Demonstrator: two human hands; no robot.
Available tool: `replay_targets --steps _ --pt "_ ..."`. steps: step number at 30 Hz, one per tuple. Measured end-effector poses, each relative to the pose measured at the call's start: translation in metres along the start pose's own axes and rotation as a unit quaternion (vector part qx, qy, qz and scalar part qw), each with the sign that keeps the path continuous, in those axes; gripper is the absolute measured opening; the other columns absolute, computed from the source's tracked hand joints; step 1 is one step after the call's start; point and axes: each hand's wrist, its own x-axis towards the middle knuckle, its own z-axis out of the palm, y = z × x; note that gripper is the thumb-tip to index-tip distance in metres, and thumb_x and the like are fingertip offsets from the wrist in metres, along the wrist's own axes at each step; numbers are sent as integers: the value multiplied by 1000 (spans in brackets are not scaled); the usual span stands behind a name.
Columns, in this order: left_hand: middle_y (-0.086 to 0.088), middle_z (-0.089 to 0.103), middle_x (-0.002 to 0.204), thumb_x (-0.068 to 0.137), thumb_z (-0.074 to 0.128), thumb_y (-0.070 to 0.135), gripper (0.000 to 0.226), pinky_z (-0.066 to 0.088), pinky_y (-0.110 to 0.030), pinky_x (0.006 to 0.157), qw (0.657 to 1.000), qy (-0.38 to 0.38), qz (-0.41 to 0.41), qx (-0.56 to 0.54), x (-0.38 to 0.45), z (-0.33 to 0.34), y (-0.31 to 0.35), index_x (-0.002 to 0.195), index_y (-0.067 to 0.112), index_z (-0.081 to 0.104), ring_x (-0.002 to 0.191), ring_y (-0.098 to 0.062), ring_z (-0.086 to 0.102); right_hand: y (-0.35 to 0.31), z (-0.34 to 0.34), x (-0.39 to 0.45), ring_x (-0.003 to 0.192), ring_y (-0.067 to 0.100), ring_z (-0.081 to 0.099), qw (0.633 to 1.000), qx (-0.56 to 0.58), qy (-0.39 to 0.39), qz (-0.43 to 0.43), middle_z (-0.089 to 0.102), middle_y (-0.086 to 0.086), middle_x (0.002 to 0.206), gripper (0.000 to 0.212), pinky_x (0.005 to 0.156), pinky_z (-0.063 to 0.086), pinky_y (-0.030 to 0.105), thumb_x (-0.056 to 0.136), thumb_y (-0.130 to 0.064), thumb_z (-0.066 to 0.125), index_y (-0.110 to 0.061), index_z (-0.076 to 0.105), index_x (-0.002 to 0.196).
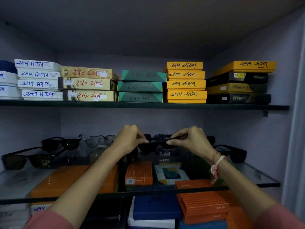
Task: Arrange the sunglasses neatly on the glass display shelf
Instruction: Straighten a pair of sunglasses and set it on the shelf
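Note:
A pair of black sunglasses (156, 143) hangs just above the glass display shelf (247, 185), held at both ends. My left hand (129, 140) pinches its left end and my right hand (191, 140) pinches its right end. On the shelf's left lie dark sunglasses with brown lenses (28, 160), another black pair (61, 142) behind them, and a thin wire-framed pair (99, 140). More black sunglasses (234, 153) rest on the right, partly hidden by my right wrist. Other pairs behind my hands are mostly hidden.
The upper glass shelf (148, 105) carries stacks of labelled boxes: white, tan, green, yellow and black. Below the display shelf, orange boxes (203, 207), a blue box (155, 207) and others show through the glass. Cabinet walls close in on both sides.

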Motion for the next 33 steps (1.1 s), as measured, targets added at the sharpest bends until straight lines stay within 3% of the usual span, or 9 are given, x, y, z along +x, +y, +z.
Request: replay_targets --steps 3,5,8,12,17,21,27,29,33 --pt "-10 77 100 81 74 28 25 59 -36 86 1000 17 8 5 1 -1 7 97 10 79 92 -20 71 -3 -10 -7 66 -3 69 999 34 12 7 79 -10 75 30 62 52 15 73 -52 76 -25 83 81" --pt "-11 77 95 79 76 30 26 60 -36 83 1000 28 8 2 2 -1 15 94 9 80 90 -21 71 -3 -19 -8 65 -8 69 998 51 28 18 79 -9 77 22 65 55 15 76 -42 77 -22 83 82" --pt "-14 77 94 79 76 33 29 59 -39 82 999 40 12 23 6 -1 27 93 8 80 90 -26 71 -3 -31 -6 61 -2 71 996 65 34 58 80 0 79 18 63 59 14 72 -28 84 -14 83 82" --pt "-16 76 95 80 75 34 30 59 -40 81 998 34 23 55 8 3 42 92 7 80 90 -29 70 -3 -45 -1 67 19 77 994 23 41 96 78 5 71 20 65 64 27 64 -23 90 -9 81 73" --pt "-17 72 102 83 72 30 25 55 -38 76 994 58 -6 92 13 10 53 95 9 78 93 -34 67 7 -51 5 58 16 74 987 -96 83 101 74 4 59 14 66 62 27 68 -22 87 -12 77 65" --pt "-16 72 97 81 67 23 24 46 -35 70 993 29 -79 86 18 16 56 95 5 74 91 -33 66 20 -45 8 79 22 74 979 -144 71 129 77 7 76 13 79 60 33 71 -22 83 -10 80 76" --pt "-3 58 60 82 61 20 32 41 -31 58 984 -52 -154 72 22 30 59 54 12 47 68 -26 60 37 -34 7 84 26 72 971 -169 2 171 77 12 87 15 77 60 34 74 -16 78 -2 79 80" --pt "0 57 56 82 62 22 30 44 -30 59 983 -63 -161 62 23 34 60 55 12 53 67 -23 61 41 -33 8 85 27 72 967 -177 -12 180 76 13 88 17 79 61 36 74 -16 77 -1 78 81" --pt "-3 77 82 82 63 30 24 56 -33 75 981 -98 -164 43 24 36 62 82 9 75 84 -22 71 45 -32 13 85 28 71 959 -210 -37 187 74 13 90 21 75 60 33 75 -20 76 0 75 84"
